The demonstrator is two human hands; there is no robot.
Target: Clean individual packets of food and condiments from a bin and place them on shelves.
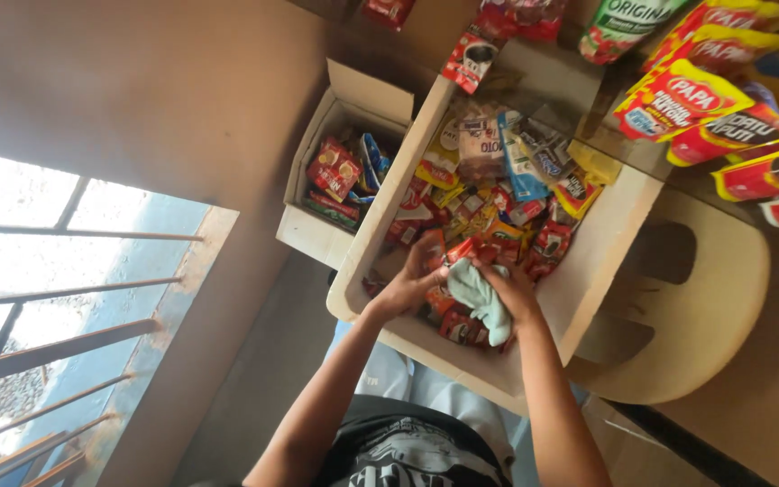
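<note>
Both hands (457, 287) grip pale cloth (482, 298) over red packets (489, 230).

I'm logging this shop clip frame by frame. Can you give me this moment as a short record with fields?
setting: big cream bin full of small snack sachets
left hand: reaching among the sachets
right hand: gripping a pale green cloth
beside bin: open cardboard box of more packets
above right: hanging red and yellow pouches
left of view: barred window
</note>
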